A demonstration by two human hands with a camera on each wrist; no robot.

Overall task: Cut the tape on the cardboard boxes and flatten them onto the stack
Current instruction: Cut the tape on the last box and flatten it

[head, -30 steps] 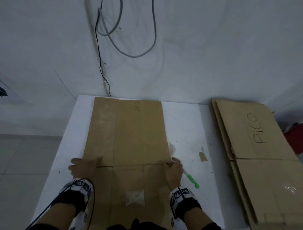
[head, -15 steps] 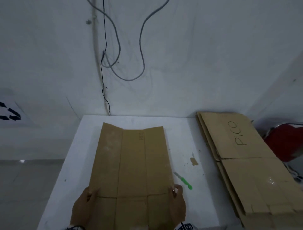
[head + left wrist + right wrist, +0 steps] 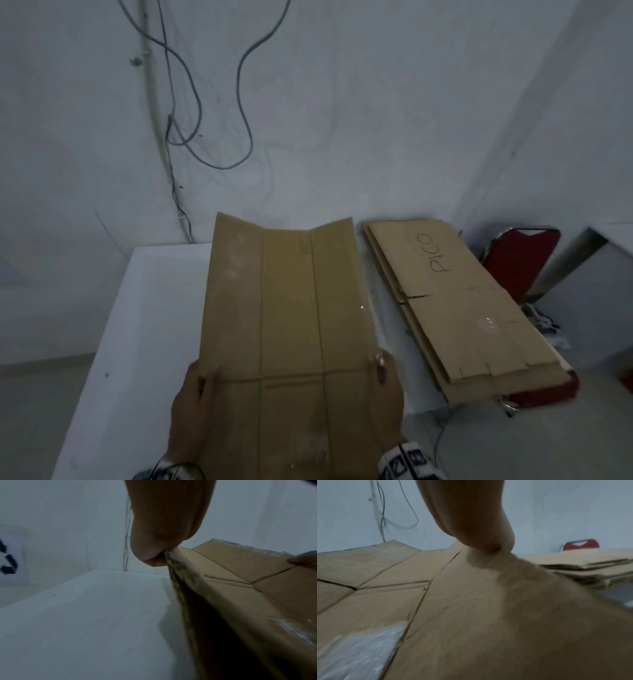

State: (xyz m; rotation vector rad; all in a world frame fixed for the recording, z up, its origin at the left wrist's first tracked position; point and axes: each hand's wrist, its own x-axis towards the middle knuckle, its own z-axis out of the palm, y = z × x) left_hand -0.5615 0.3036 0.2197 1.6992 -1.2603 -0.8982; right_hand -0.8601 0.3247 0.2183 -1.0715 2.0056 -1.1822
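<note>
Over table [image 3: 144, 308], hands grip cardboard [image 3: 284, 308].

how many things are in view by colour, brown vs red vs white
brown: 2, the flattened box held by both hands and the cardboard stack
red: 1, the chair
white: 1, the table
total: 4
</note>
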